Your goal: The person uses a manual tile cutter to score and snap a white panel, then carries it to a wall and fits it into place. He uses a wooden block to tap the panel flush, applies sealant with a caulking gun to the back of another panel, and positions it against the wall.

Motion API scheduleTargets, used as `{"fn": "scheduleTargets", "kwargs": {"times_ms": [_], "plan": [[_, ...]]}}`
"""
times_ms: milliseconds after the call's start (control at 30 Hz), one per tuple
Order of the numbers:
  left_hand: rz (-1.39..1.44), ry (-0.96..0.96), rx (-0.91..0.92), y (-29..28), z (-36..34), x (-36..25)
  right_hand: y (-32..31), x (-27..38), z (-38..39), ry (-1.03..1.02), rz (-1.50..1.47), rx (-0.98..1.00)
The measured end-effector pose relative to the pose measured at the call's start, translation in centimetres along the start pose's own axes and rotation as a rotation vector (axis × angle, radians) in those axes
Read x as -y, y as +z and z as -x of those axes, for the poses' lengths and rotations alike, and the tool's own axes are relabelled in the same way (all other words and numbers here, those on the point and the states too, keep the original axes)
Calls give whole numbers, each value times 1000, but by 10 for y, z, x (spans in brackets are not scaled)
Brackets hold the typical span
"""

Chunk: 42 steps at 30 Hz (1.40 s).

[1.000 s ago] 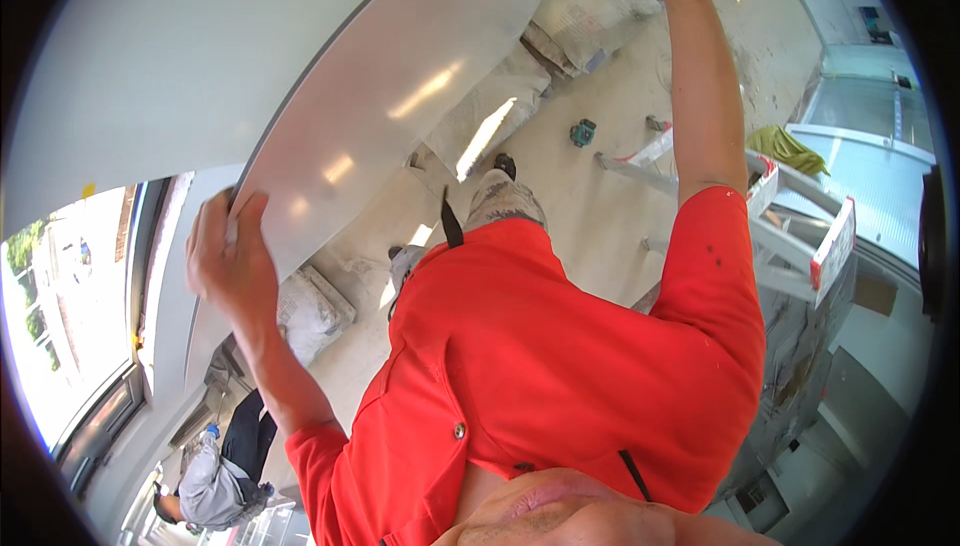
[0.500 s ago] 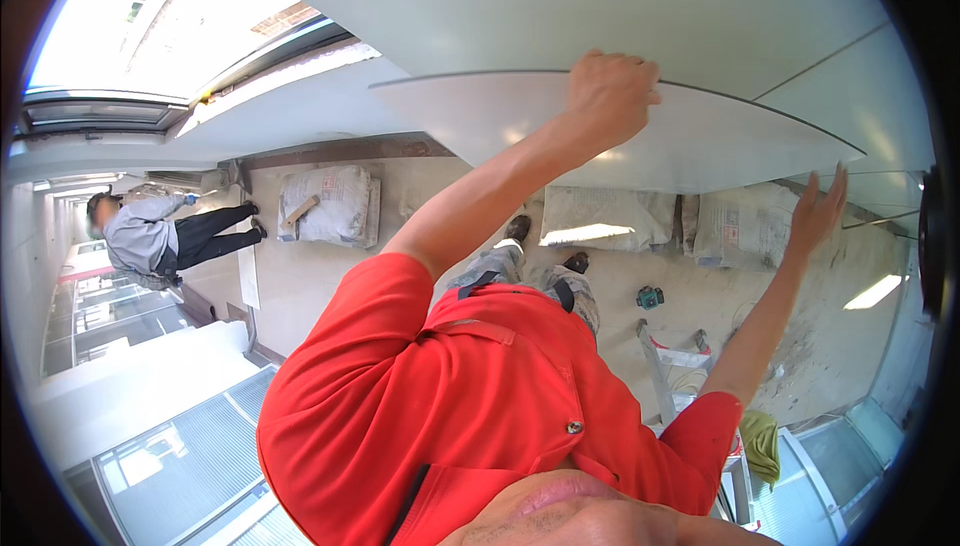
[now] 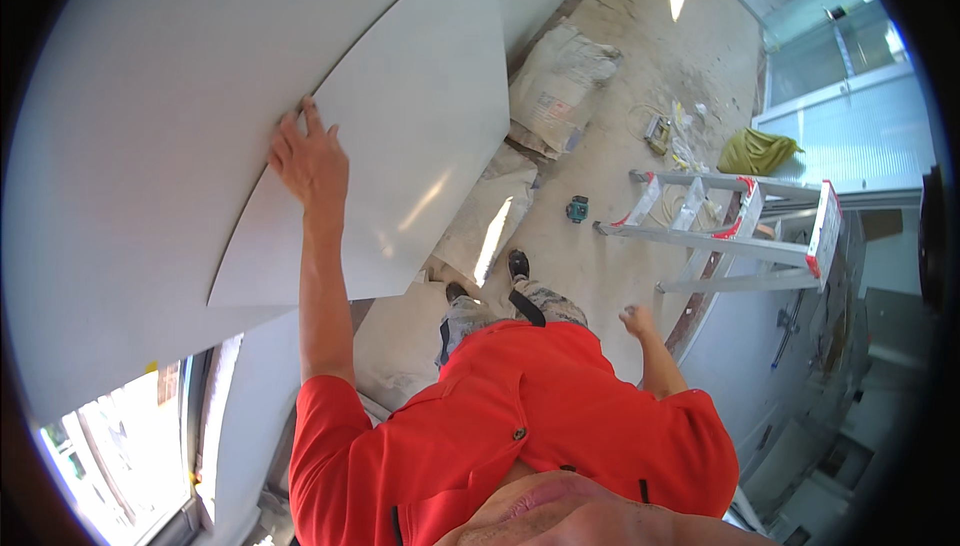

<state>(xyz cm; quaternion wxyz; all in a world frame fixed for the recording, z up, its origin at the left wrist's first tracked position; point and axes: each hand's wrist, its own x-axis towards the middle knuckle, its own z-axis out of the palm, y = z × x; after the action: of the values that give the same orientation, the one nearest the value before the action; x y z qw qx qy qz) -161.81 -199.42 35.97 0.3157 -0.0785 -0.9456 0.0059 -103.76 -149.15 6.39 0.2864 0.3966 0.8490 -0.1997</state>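
Note:
A large white panel stands against the pale wall, a thin dark line along its upper edge. My left hand is at that edge, with fingers hooked over it and the thumb on the front face. How far the fingertips reach behind the panel is hidden. My right hand hangs low beside my body over the floor, away from the panel. Its fingers are loosely bent and a little apart, and nothing shows in them.
White sacks lie along the wall's foot, partly behind the panel. An aluminium stepladder with red fittings stands to the right. On the floor are a small teal tool and an olive cloth. A bright window is at lower left.
My view has turned to the right. My right hand has dropped from near the panel's far end to my side. My left hand remains at the panel's top edge, its fingers more spread.

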Motion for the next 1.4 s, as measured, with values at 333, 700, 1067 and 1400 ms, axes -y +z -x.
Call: {"fn": "scheduleTargets", "kwargs": {"times_ms": [333, 700, 1067, 1400], "plan": [[-279, 17, 9, -5, 2, -9, 88, -72, 3, -50, -178, 117], [-483, -16, 266, -24, -18, -20, -84, -103, -101, -73, -584, -177], [298, 5, 1096, 28, 27, -196, -196, -103, -209, -206, -631, -183], [147, -16, 1627, 131, -65, -447, -414, 14, -476, -462, -719, -131]]}}
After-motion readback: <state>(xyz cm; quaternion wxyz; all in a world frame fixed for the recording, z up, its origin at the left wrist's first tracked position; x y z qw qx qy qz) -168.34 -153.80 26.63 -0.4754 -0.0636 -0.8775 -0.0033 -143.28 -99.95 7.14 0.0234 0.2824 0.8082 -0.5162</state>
